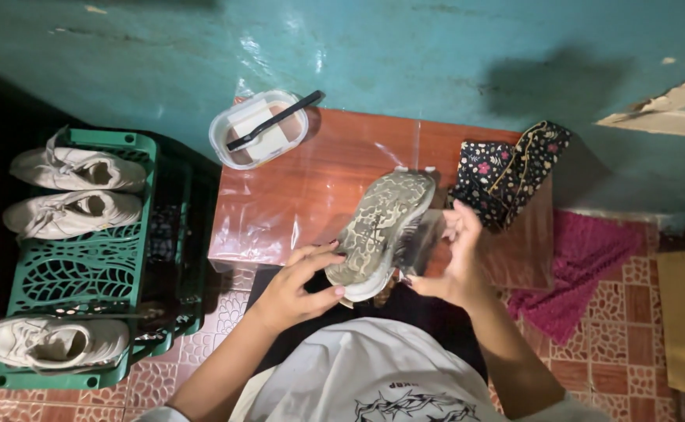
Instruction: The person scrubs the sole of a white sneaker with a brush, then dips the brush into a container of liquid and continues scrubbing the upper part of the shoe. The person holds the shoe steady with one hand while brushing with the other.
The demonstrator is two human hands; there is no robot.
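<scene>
A dirty white sneaker (381,227) is held sole-up over the front edge of a low reddish-brown table (311,187) covered in clear plastic. My left hand (299,285) grips the shoe's heel end from the left. My right hand (456,262) is at the shoe's right side with the fingers raised, touching or nearly touching it; whether it grips is unclear. The sole is grey-brown with grime.
A clear plastic tub (258,129) with a black brush across it sits at the table's back left. A dark floral cloth (511,172) lies at the back right. A green crate (84,266) at left carries three white sneakers. A pink towel (581,270) lies on the tiled floor.
</scene>
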